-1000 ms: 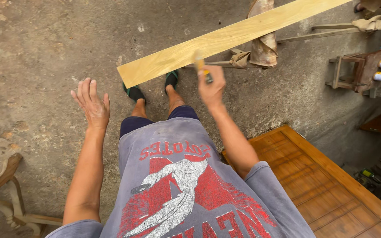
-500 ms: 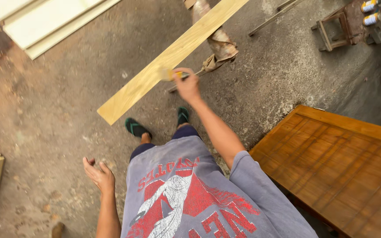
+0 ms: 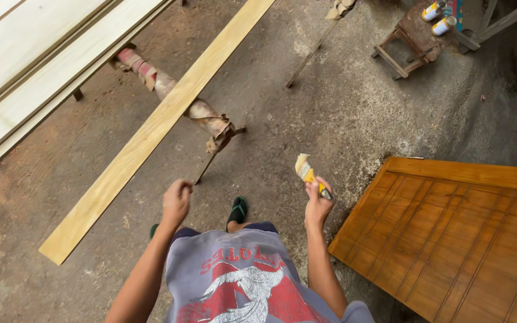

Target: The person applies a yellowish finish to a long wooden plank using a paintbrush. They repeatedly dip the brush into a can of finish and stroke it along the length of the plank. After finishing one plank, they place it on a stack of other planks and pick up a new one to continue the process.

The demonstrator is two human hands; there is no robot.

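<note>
Overhead view onto a concrete floor [image 3: 342, 119]. A long pale plank [image 3: 157, 128] is laid diagonally across a paint-crusted support [image 3: 201, 116]; pale boards [image 3: 25, 66] are stacked beyond the plank at upper left. A brown panelled door [image 3: 456, 233] is laid flat, well apart from the plank on its right. A small stool [image 3: 408, 39] bearing two cans [image 3: 438, 18] is seen far beyond the plank. The left hand [image 3: 176, 200], loosely curled and holding nothing, is raised just beside the plank's near end. The right hand [image 3: 318, 203] is closed round a yellow-handled paintbrush [image 3: 307, 172], bristles upward, between plank and door
</note>
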